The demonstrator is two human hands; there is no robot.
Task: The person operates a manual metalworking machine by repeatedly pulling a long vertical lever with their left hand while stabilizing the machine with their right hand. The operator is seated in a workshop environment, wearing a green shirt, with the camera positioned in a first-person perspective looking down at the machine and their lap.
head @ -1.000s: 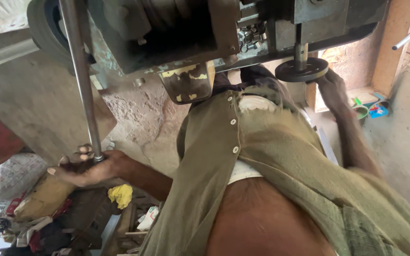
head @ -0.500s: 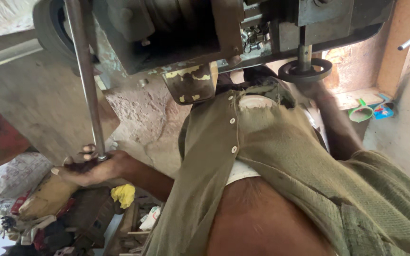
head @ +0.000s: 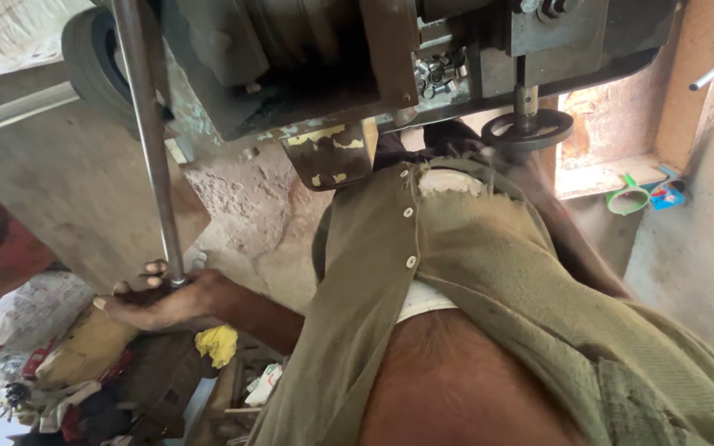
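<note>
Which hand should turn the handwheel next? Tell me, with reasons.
Right. The right hand, though blurred, reaches up just under the handwheel. The left hand is far off to the side, closed around the rod.

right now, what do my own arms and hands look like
Both forearms are bare, with no gloves or watch showing. The left hand, by the metal rod, has no covering at all. The right hand is too blurred under the handwheel for detail. You wear an open olive-green shirt with pale buttons, frayed near the collar.
</note>
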